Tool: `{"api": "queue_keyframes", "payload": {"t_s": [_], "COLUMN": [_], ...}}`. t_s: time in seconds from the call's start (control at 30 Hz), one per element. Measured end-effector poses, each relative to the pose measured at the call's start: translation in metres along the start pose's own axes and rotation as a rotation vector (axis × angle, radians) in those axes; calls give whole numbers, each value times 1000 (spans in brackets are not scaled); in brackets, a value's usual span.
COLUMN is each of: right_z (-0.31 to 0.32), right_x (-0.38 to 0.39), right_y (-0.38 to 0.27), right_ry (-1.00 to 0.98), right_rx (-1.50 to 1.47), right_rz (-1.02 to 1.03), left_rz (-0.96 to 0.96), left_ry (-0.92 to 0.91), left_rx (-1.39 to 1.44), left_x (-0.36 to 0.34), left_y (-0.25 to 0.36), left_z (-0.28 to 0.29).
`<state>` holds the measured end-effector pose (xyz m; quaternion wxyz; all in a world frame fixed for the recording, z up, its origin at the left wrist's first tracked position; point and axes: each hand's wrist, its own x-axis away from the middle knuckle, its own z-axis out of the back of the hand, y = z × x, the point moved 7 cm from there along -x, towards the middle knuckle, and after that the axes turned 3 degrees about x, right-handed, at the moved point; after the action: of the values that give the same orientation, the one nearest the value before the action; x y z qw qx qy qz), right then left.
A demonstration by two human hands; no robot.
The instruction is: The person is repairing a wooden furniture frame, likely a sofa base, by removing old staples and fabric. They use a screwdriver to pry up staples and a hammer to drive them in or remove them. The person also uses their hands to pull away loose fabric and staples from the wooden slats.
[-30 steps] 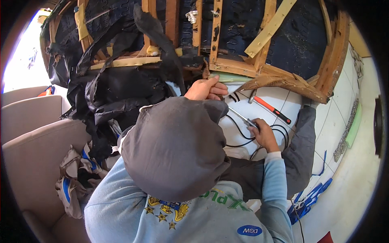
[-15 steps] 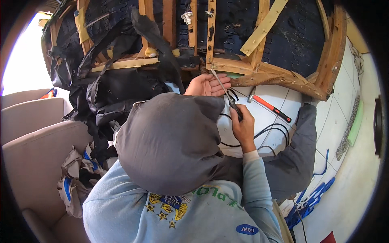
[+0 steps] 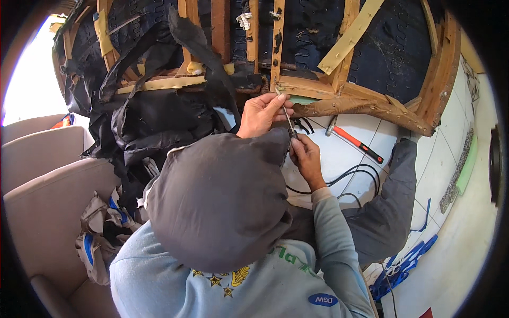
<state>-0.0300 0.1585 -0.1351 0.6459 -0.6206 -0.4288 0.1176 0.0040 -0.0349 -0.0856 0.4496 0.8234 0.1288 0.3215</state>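
My right hand (image 3: 307, 159) is wrapped round the dark handle of a screwdriver, whose thin metal shaft (image 3: 288, 117) points up and away. My left hand (image 3: 261, 113) pinches that shaft near its tip between thumb and fingers. Both hands are just in front of the wooden frame (image 3: 305, 85) of an upturned sofa, and the tip is close to its lower rail. Brown covering material (image 3: 366, 108) with staples along it wraps the rail's right part. My knee in grey trousers (image 3: 217, 196) hides part of the floor below the hands.
A hammer (image 3: 356, 143) with a red and black handle lies on the white tiles, near a looping black cable (image 3: 366, 168). Torn black fabric (image 3: 164, 116) hangs at left. Beige upholstered seats (image 3: 58, 196) stand further left. Blue straps (image 3: 405, 265) lie at lower right.
My left hand has gone from lying open, palm up, to pinching the screwdriver shaft. My right hand has moved slightly left with the handle.
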Motion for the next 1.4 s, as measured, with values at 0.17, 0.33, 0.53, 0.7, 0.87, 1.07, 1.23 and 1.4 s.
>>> {"api": "queue_keyframes", "payload": {"t_s": [0.17, 0.33, 0.53, 0.7, 0.87, 1.07, 1.23, 1.4], "right_z": [1, -3, -4, -8, 14, 21, 5, -1], "right_x": [0, 14, 6, -2, -29, -25, 7, 4], "right_y": [0, -17, -8, 16, -31, -44, -7, 3], "right_ry": [166, 448, -298, -297, 277, 315, -76, -67], "right_rx": [192, 345, -218, -167, 1153, 1096, 259, 147], "right_rz": [238, 318, -245, -170, 444, 548, 31, 40], "left_rz": [130, 122, 21, 64, -21, -59, -42, -22], "left_ry": [35, -49, -142, -151, -162, -204, -144, -41], "left_rx": [18, 33, 104, 33, 109, 62, -179, -213], "left_x": [3, 0, -9, -7, -12, -7, 2, 0], "left_y": [-1, -7, -30, -19, -19, -12, 0, -3], "left_z": [-2, -3, 9, 0, 1, -5, -7, -5]}}
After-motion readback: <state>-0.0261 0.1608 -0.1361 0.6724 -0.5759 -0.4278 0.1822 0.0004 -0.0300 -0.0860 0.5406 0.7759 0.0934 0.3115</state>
